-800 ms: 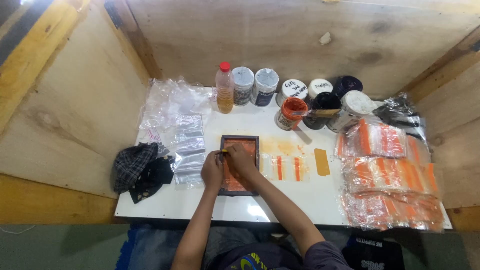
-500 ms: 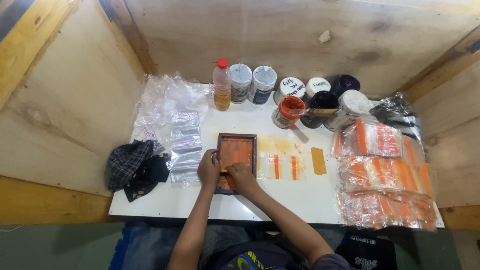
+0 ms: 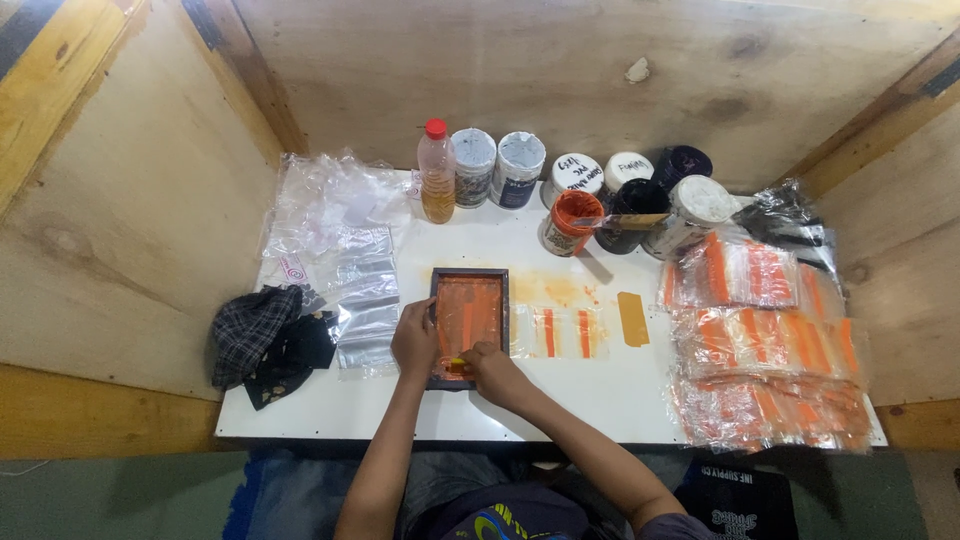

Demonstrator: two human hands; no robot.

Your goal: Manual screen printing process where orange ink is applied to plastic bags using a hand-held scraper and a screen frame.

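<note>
A small dark-framed printing screen smeared with orange ink lies on the white table. My left hand rests on the frame's left edge and holds it down. My right hand sits at the frame's near edge, closed on a small orange-stained squeegee whose shape is mostly hidden. A clear bag with two orange stripes lies right of the frame. An orange scraper lies further right.
Jars and tubs, one with orange ink, and an oil bottle line the back. Printed bags pile up at the right. Blank clear bags and a dark cloth lie left. Plywood walls surround the table.
Both hands have drawn back from the frame's far end to its near edge. The view has shifted slightly.
</note>
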